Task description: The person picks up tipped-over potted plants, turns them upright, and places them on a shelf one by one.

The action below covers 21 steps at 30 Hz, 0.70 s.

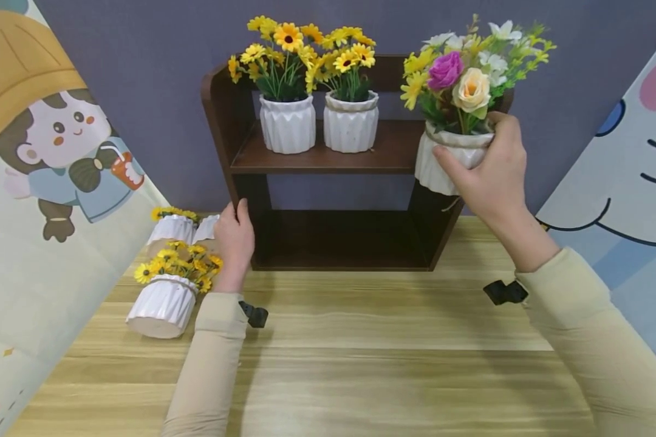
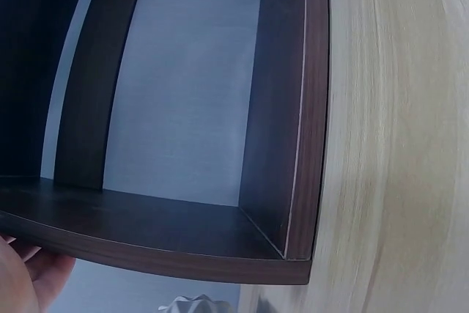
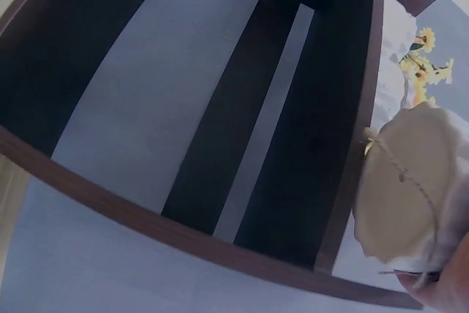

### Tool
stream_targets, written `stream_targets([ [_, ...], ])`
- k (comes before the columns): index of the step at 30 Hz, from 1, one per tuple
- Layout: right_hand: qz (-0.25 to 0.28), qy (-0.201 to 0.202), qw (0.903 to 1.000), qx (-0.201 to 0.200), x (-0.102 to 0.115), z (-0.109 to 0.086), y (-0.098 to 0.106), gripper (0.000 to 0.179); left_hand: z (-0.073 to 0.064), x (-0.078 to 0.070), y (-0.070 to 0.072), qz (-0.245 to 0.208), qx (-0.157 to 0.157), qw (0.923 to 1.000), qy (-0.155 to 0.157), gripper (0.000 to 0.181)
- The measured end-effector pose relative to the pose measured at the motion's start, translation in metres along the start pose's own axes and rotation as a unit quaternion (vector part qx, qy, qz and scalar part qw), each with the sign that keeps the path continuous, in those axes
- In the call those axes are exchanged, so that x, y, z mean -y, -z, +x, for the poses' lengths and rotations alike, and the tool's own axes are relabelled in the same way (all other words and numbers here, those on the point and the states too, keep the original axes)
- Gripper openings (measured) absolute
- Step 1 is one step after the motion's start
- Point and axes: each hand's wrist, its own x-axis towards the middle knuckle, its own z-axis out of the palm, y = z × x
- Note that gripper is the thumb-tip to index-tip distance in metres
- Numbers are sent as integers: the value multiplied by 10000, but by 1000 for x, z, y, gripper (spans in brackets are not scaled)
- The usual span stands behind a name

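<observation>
While the right hand (image 1: 500, 167) grips a white pot (image 1: 433, 165), thumb across its near face and fingers around the far right rim, the left hand (image 1: 234, 240) rests against the left side panel (image 1: 221, 118) of a dark brown shelf unit (image 1: 339, 243); whether its fingers close around that panel, I cannot tell. The white pot is held, slightly tilted, at the right end of the upper shelf (image 1: 395, 145); whether it touches the board is unclear. Mixed flowers (image 1: 472, 91) in purple, cream, white and yellow fill it, and twine (image 3: 401, 176) circles it. It looks light, with a stiff, fluted wall that may be slippery and could chip if knocked. The best hold is probably around the body below the rim, clear of the petals. Farther left on the same shelf, a left daisy pot (image 1: 287, 126) and a right daisy pot (image 1: 351, 126) stand upright, side by side. On the wooden table (image 1: 372, 364), to the left, a tipped daisy pot (image 1: 161, 306) lies on its side, with two more white pots (image 1: 172, 230) beyond it. No brand, label or writing can be read anywhere.
</observation>
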Motion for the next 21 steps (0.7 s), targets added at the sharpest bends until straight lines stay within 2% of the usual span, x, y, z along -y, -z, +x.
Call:
stream_targets([
  [9,-82,-21,9995,295,7,24,-21,77,0,-2,0,75,-122,9999,-80,44],
  [21,-129,-845,9943,644,2,39,-49,81,0,0,-1,58,-121,9999,-79,42],
])
